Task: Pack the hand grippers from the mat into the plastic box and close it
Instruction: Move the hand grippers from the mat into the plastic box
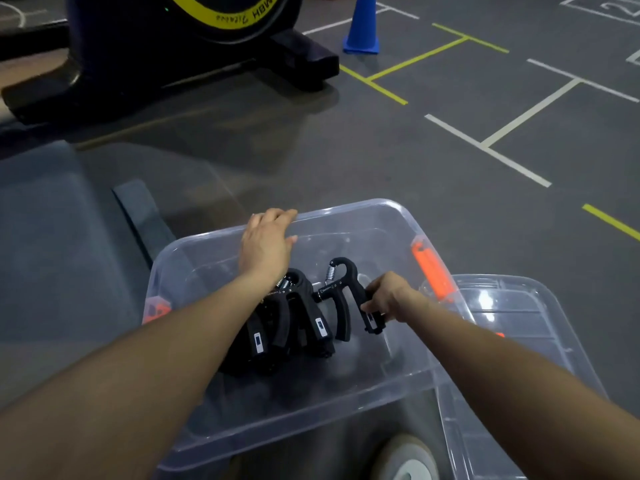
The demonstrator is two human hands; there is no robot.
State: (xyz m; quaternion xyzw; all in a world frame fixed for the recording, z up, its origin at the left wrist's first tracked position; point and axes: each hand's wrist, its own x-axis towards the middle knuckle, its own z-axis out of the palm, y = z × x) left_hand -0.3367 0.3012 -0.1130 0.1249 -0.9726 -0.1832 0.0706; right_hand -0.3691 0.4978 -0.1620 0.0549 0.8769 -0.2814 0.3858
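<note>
Low in the frame's centre, the plastic box (391, 216) already holds several hand grippers (298, 320); the right hand (389, 297) grips another hand gripper (346, 296) inside it, fingers curled round a handle; the left hand (266, 244) rests flat-fingered on the far rim; the lid (526, 327) lies lower right, so closing remains.

My left forearm (214, 327) hides part of the packed grippers (298, 317); the lid (512, 341) and exercise bike (156, 36) are cut off by the edges.
</note>
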